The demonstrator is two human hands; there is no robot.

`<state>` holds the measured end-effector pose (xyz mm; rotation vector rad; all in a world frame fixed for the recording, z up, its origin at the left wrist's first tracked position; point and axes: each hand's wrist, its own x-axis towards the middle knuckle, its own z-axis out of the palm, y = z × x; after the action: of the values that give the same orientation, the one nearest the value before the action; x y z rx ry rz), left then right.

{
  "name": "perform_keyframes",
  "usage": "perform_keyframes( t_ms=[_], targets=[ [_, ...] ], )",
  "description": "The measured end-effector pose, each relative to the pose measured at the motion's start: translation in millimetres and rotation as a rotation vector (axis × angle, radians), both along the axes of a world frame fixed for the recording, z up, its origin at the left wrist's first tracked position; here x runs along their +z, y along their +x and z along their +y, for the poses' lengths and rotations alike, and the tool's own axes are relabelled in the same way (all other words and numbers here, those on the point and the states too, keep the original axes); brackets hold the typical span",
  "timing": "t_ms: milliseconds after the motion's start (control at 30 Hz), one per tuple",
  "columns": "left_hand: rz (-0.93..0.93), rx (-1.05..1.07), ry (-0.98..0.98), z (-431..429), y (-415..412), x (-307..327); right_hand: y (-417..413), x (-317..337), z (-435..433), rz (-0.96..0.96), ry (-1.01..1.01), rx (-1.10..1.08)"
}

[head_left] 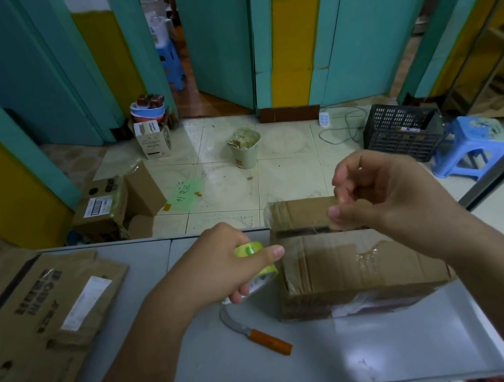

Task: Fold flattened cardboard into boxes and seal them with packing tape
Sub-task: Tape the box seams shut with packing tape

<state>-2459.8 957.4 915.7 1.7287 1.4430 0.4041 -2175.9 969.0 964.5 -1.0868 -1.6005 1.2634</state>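
Flattened brown cardboard sheets (pixel 32 330) cover the grey worktop's (pixel 405 342) left edge. The folded brown cardboard box (pixel 351 267) sits toward its right. Just left of the box, the left hand (pixel 219 264) grips a yellow-green tape roll (pixel 260 272). Over the seam, the right hand (pixel 390 200) seemingly pinches the clear tape strip (pixel 312 232), which runs left to right.

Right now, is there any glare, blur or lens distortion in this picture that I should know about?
Head view: a pale glare patch sits on the grey table and a sheen on the floor tiles; the wide lens bows the door frames; the right hand looks slightly blurred.
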Motion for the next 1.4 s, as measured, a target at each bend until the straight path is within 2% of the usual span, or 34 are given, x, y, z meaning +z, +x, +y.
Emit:
perform_keyframes(
  t_ms=[33,100,233,400,667,733,833,967,1133,1200,1233,1333,1400],
  targets=[
    [0.023,0.013,0.030,1.3,-0.5,-1.0,-1.0,-4.2,0.7,-0.038,0.033,-0.038],
    [-0.050,0.014,0.075,3.0,-3.6,-0.5,-0.3,-15.1,3.4,-0.064,0.050,-0.126],
    [-0.381,-0.015,0.073,4.1,-12.9,3.8,9.0,-40.9,8.6,-0.041,-0.068,-0.270],
    [-0.722,-0.072,0.113,2.8,-16.0,1.7,6.5,-64.3,1.9,-0.089,-0.168,-0.207],
    [-0.715,-0.116,0.161,1.9,-16.8,-2.7,7.1,-74.7,0.2,-0.042,-0.175,-0.288],
    [-0.697,-0.106,0.179,2.1,-18.1,-5.1,10.6,-78.2,1.3,0.041,-0.248,-0.272],
    [-0.618,-0.085,0.185,3.3,-20.8,-9.1,14.5,-77.8,-0.4,0.290,-0.369,-0.235],
    [-0.415,-0.015,0.152,5.2,-15.8,-24.3,17.6,-74.7,-4.9,0.123,-0.209,-0.296],
    [0.150,0.073,0.227,16.3,-23.6,-43.2,36.9,-52.3,-5.3,0.023,0.012,-0.297],
    [0.194,0.081,0.232,18.4,-24.4,-41.7,41.5,-51.2,-3.6,0.019,0.045,-0.305],
    [0.134,0.059,0.212,19.8,-25.7,-39.2,43.5,-52.8,-1.7,0.026,0.051,-0.339],
    [-0.298,-0.039,0.124,22.6,-32.9,-29.1,53.0,-65.3,5.1,0.039,0.021,-0.433],
    [-0.537,-0.029,0.137,20.3,-33.9,-24.2,61.8,-80.1,8.2,0.085,-0.043,-0.440]
  ],
)
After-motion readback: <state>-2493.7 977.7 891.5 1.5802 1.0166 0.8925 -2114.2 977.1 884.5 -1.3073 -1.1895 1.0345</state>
